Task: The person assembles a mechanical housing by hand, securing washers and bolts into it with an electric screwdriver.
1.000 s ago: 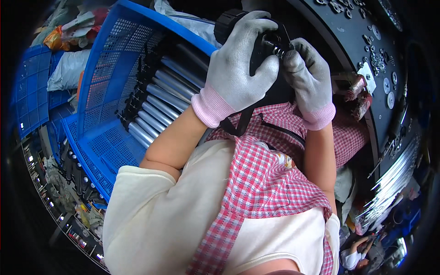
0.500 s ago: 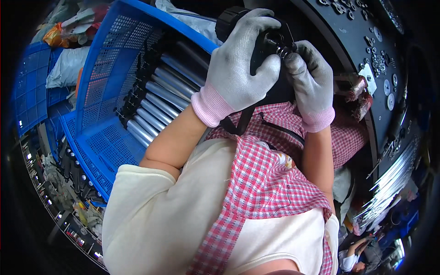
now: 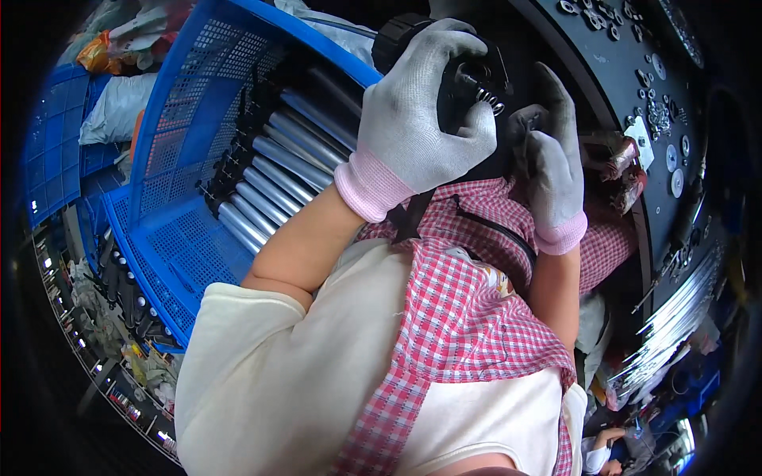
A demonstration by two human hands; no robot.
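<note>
My left hand [image 3: 425, 115], in a grey-white glove with a pink cuff, is closed around a dark part. A small shiny coil spring [image 3: 490, 101] shows at its thumb tip. A black ribbed round piece [image 3: 393, 40] sits just beyond the knuckles; I cannot tell whether it belongs to the held part. My right hand [image 3: 553, 159], gloved alike with dark-stained fingertips, is a short way right of the spring, apart from it. Its index finger points up while thumb and another finger bend together; anything between them is hidden.
At my left a blue plastic crate [image 3: 171, 159] holds several silver tubes [image 3: 274, 186] with black ends. On the right stands a dark workbench [image 3: 587, 51] with scattered washers [image 3: 659, 119] and a bundle of thin metal rods [image 3: 675, 317]. Another person [image 3: 602, 454] is at lower right.
My right hand has come off the spring and moved slightly right and nearer to me, its index finger straightening. The left hand keeps its hold, shifted slightly, and more of the spring shows.
</note>
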